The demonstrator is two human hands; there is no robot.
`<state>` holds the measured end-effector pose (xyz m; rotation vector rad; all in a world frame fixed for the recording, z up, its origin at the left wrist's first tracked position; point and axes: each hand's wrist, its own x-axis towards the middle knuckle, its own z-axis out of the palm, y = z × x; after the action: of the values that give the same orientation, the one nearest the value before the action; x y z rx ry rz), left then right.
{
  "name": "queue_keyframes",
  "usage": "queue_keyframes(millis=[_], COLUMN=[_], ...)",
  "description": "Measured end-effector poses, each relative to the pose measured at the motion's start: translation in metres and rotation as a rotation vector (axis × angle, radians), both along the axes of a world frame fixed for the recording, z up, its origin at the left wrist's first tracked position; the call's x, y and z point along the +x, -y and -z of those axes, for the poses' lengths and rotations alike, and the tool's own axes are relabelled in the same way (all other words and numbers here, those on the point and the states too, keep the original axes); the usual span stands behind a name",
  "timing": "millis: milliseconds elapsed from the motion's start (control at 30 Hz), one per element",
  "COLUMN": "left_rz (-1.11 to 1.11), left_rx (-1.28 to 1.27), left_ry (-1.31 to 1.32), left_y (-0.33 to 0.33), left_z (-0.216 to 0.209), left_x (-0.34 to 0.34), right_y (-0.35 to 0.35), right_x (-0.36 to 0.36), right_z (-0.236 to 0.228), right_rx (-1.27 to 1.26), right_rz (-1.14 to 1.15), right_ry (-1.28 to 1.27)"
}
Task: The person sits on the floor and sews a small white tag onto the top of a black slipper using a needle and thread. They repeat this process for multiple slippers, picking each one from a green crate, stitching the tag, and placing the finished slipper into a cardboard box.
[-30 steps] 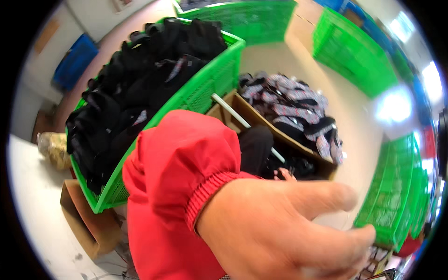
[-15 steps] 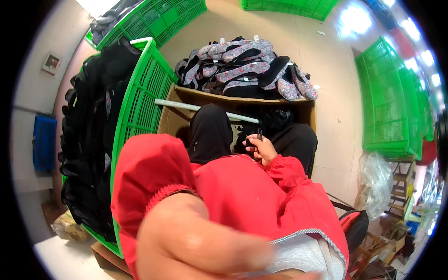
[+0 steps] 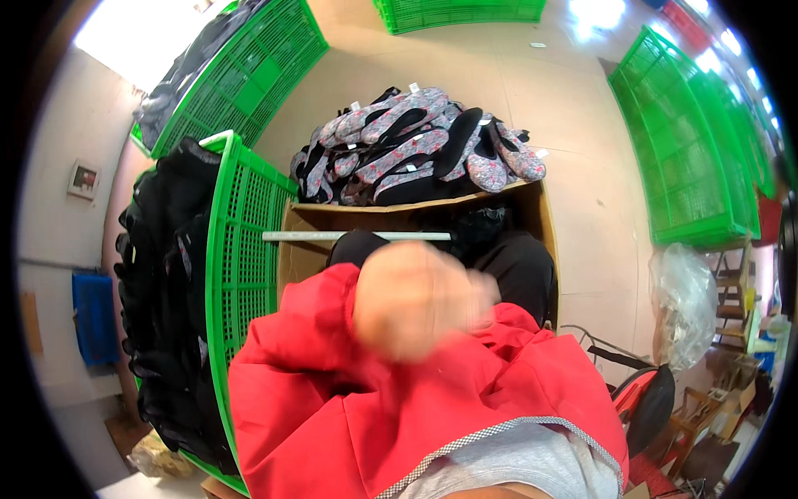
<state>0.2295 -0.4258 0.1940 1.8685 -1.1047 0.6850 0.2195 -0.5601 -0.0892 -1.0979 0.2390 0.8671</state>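
My left hand (image 3: 407, 301), smeared by motion, is raised over my lap at the cuff of a red sleeve. Its fingers cannot be made out. My right hand (image 3: 482, 298) is mostly hidden behind it, with only a blurred patch showing. What either hand holds, if anything, cannot be seen. Beyond my knees, a heap of grey floral slippers (image 3: 407, 158) with black linings and small white tags lies behind an open cardboard box (image 3: 549, 241). A pale bar (image 3: 287, 236) crosses the box in front of my legs.
At my left stands a green crate (image 3: 249, 224) packed with black fabric footwear (image 3: 170, 316). Another filled green crate (image 3: 249, 87) is farther back. Stacked green crates (image 3: 677, 150) stand at the right, above a clear plastic bag (image 3: 686, 303).
My left hand has moved from close in front of the camera to over my lap, now covering most of my right hand. The dark tool seen in my right hand is now hidden. The view has shifted.
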Motion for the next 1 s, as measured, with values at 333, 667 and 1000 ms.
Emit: queue_keyframes(millis=[333, 667, 1000], left_rz=[-0.328, -0.452, -0.539], left_rx=[0.950, 0.967, 0.731], left_ry=[-0.730, -0.623, -0.785], left_y=[0.036, 0.129, 0.133], left_z=[0.155, 0.238, 0.309], left_x=[0.136, 0.264, 0.320], right_y=[0.011, 0.013, 0.019], right_x=[0.011, 0.008, 0.003], right_z=[-0.037, -0.027, -0.017], right_rx=[-0.012, -0.029, 0.135], right_rz=[0.207, 0.509, 0.470], right_ry=[-0.010, 0.061, -0.028])
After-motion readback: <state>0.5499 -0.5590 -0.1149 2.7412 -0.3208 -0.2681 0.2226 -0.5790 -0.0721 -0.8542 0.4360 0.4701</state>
